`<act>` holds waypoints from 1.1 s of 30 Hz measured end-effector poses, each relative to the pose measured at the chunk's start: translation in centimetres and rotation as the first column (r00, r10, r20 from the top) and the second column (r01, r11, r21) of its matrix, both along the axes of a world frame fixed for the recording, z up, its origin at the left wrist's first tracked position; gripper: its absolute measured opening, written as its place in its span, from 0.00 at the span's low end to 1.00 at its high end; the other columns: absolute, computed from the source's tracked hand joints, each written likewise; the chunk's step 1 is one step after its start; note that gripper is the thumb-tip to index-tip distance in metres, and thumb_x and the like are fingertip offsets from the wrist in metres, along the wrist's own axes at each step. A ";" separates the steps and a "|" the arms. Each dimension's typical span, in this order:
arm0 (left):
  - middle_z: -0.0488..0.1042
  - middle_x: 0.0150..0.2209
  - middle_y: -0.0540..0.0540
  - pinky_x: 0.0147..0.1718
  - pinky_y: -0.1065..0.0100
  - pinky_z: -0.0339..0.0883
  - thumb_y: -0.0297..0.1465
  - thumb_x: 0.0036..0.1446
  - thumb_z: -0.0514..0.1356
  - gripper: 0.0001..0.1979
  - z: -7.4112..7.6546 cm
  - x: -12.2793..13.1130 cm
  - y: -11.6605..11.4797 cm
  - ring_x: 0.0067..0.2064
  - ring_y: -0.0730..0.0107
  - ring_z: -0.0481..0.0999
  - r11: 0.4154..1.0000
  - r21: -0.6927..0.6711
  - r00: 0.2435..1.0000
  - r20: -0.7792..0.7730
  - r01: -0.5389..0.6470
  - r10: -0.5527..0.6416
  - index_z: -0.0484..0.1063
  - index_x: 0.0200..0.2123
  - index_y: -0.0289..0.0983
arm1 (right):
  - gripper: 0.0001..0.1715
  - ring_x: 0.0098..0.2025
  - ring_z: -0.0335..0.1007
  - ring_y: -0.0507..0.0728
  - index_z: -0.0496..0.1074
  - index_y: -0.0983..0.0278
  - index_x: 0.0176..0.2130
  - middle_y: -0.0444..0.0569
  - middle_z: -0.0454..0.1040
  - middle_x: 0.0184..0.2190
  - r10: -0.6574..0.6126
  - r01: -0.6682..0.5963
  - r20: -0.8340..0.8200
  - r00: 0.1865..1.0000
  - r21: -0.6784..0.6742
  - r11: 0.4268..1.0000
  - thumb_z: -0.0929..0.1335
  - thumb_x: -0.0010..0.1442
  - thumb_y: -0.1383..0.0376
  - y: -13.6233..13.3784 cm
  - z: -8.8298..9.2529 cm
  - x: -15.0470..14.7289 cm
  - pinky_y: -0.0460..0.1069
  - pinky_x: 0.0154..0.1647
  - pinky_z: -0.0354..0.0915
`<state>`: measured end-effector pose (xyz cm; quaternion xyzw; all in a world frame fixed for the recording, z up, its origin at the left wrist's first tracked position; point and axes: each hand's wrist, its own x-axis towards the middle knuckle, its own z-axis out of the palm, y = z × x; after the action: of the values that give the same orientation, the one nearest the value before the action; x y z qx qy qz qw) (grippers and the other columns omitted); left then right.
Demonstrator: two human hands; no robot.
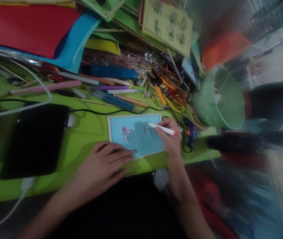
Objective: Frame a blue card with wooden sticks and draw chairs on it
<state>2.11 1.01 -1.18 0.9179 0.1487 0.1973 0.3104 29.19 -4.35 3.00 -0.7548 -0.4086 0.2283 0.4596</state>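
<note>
A light-blue card (136, 142) with a pale border lies on the green table (86, 132). A small red chair drawing (127, 133) is on its left half and a partial red drawing (146, 129) sits to the right. My right hand (168, 137) is closed on a white marker (161, 128), its tip touching the card by the partial drawing. My left hand (106, 164) lies flat with fingers stretched out, pressing the card's lower left edge.
A black tablet (35, 139) with cables lies to the left. Behind the card are several pens, sticks, pliers (167, 94) and coloured paper sheets (32, 30). A green mesh basket (218, 99) stands at the right, a blue glue gun (190, 132) beside it.
</note>
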 end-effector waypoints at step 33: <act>0.82 0.59 0.54 0.56 0.53 0.59 0.36 0.71 0.60 0.17 0.5 0.2 0.1 0.56 0.57 0.77 0.999 0.052 1.000 0.024 0.015 -0.016 0.75 0.60 0.46 | 0.06 0.27 0.67 0.53 0.73 0.59 0.31 0.40 0.74 0.25 0.047 -0.048 -0.015 0.999 -0.015 0.999 0.73 0.55 0.61 -0.3 0.1 0.3 0.49 0.29 0.62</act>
<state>2.28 1.15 -0.69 0.9243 0.1325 0.2100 0.2899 29.51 -4.61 3.09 -0.7467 -0.4212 0.2481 0.4512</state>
